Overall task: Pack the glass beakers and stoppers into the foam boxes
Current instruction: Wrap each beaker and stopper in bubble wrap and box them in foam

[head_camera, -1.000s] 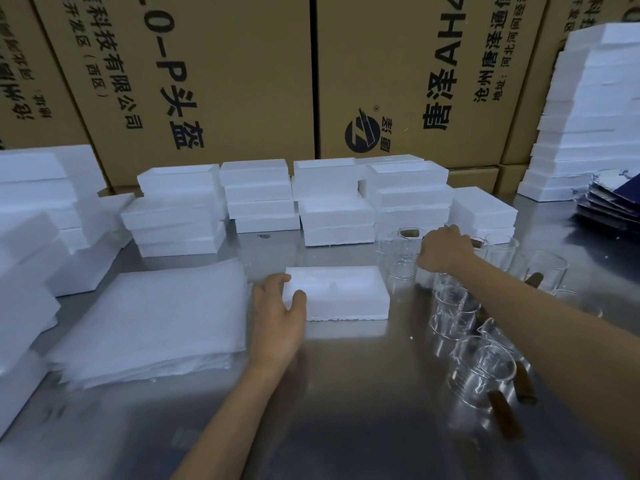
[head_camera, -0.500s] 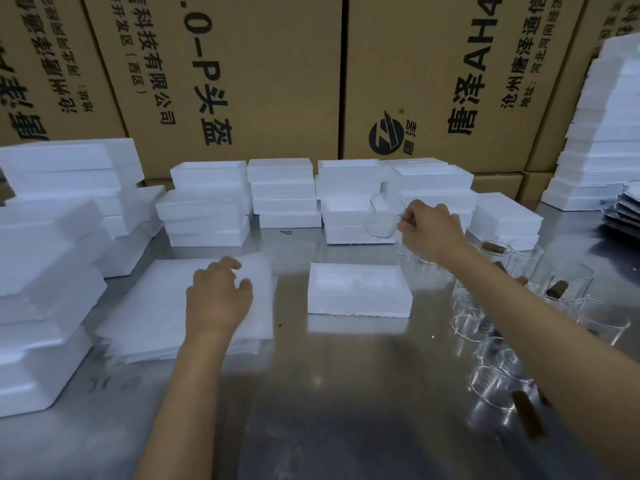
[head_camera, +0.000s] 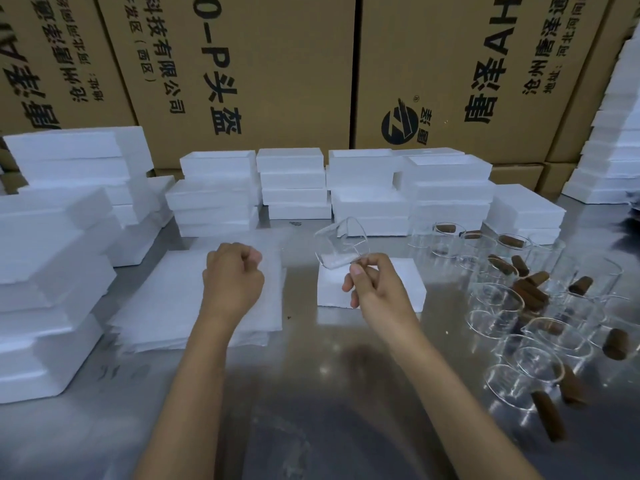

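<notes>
Right hand [head_camera: 375,289] grip pinching a tilted glass beaker [head_camera: 341,245] above an open foam box [head_camera: 408,282], left hand [head_camera: 232,275] fisted over foam sheets [head_camera: 166,299], beakers and brown stoppers [head_camera: 530,292] crowding the steel counter [head_camera: 311,393] at right, stacked foam boxes [head_camera: 291,181] behind.

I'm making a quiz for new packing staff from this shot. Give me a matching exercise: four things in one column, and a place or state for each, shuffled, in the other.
Things
1. glass beaker
2. left hand
3. foam box
4. brown stoppers

Places or states
A. lies on the steel table, below the right hand
B. tilted in the air, pinched by the right hand
C. scattered among the empty beakers on the right
D. over the stack of white foam sheets, fingers curled

Pairs: 1-B, 2-D, 3-A, 4-C
</notes>
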